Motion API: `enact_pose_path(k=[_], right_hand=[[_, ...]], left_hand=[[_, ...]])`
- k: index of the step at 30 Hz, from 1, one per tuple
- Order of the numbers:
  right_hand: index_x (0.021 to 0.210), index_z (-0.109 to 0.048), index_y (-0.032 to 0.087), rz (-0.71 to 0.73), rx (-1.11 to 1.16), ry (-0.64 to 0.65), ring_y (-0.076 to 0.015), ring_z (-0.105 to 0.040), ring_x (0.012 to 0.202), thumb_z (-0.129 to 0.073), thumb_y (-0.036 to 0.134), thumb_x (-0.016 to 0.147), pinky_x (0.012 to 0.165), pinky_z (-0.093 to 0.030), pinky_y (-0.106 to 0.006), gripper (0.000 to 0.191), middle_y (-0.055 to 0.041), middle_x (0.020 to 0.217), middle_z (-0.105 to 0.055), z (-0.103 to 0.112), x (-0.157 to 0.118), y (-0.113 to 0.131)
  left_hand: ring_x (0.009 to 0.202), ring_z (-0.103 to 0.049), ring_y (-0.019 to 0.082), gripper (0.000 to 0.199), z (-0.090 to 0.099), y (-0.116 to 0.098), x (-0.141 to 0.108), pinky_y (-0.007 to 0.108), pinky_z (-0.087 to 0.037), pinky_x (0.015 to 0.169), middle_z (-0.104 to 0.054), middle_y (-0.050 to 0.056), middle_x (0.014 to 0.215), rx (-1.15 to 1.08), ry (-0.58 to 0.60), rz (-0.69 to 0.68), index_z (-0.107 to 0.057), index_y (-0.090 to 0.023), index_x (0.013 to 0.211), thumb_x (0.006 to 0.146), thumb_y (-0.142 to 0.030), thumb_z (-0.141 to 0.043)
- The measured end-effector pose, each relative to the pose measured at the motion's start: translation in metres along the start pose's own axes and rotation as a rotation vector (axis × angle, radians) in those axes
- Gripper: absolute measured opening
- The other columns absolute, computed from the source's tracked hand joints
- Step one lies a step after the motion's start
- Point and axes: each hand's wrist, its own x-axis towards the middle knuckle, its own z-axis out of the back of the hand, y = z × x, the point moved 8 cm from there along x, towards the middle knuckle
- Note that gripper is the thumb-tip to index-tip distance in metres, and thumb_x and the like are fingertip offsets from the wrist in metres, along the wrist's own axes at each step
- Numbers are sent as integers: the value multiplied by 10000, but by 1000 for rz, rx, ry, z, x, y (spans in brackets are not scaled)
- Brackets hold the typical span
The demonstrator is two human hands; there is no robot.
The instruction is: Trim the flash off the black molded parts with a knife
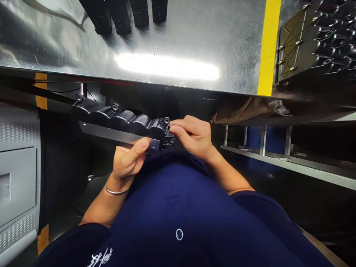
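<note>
Left hand (129, 159) grips black molded housing (125, 126), thumb on its plate (119, 136); right hand (194, 135) fingertips pinched at housing's end, contents unclear.

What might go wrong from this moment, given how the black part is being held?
The left hand grips the ribbed black part near one end, so the long free end might dip or twist loose. The part is held off the metal table, so if it slipped it would probably miss the tabletop. The right hand pinches close to the end lug; anything small in those fingertips, which I can't make out, might fall.
</note>
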Motion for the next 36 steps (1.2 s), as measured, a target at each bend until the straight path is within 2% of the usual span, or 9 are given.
enact_pose_path(k=[3, 5, 9, 14, 20, 23, 30, 33, 36], right_hand=[[1009, -754, 207, 29, -200, -196, -175, -600, 696, -575, 423, 944, 718, -513, -349, 288, -69, 809, -740, 18, -3, 1], [1105, -721, 212, 12, -227, -217, -199, -606, 761, -518, 437, 970, 767, -513, -380, 331, -79, 844, -717, 24, -4, 2], [1137, -658, 190, -16, -194, -37, -177, -609, 774, -426, 367, 1006, 736, -502, -340, 320, -66, 869, -679, 14, -3, 8], [1009, -570, 174, -156, -166, 81, -114, -587, 646, -506, 348, 977, 606, -432, -250, 188, -4, 767, -635, 3, -12, -6], [884, -610, 180, 44, -177, 159, -100, -599, 642, -409, 298, 1022, 602, -442, -225, 270, -9, 754, -663, -1, -13, -1], [835, -652, 163, 122, -240, 125, -104, -608, 650, -462, 274, 1005, 617, -441, -227, 278, -24, 742, -689, -1, -13, 3], [796, -725, 158, 53, -306, 172, -93, -563, 590, -507, 333, 988, 564, -386, -225, 339, -19, 677, -684, -6, -14, 0], [801, -727, 156, -14, -285, 271, -93, -569, 605, -484, 363, 996, 573, -366, -228, 374, -25, 696, -695, -9, -11, -5], [718, -684, 147, -47, -178, 511, -78, -519, 562, -465, 382, 1005, 563, -329, -234, 431, -7, 644, -655, -14, -8, -9]], left_hand=[[578, -687, 175, 182, -15, -1, -2, 333, -630, 661, -662, -19, 565, -40, 110, 13, -710, -197, 635, 647, -295, -863], [525, -667, 147, 158, -17, 0, -1, 288, -625, 596, -682, -21, 581, -50, 102, 40, -714, -188, 649, 648, -265, -853], [551, -691, 156, 117, -10, -3, 4, 244, -615, 519, -728, -5, 638, 12, 8, 32, -738, -171, 699, 660, -229, -831], [600, -724, 192, 148, -7, -7, 5, 244, -612, 469, -758, 19, 690, 118, -46, 31, -755, -141, 756, 649, -208, -833], [573, -717, 182, 144, -6, -6, 7, 216, -594, 436, -754, 25, 663, 143, -78, 53, -760, -132, 699, 618, -219, -841], [580, -722, 188, 168, -7, -4, 7, 209, -588, 429, -753, 32, 664, 140, -65, 74, -763, -130, 715, 609, -227, -852], [586, -714, 159, 161, -6, -4, 4, 197, -602, 486, -741, 20, 666, 150, -73, 81, -751, -117, 712, 642, -231, -840], [589, -713, 170, 160, -3, -3, 4, 208, -597, 473, -737, 23, 658, 184, -93, 79, -743, -120, 683, 631, -242, -832], [594, -715, 182, 166, -2, 0, 3, 225, -602, 481, -739, 36, 660, 235, -97, 112, -740, -118, 676, 629, -250, -828]])
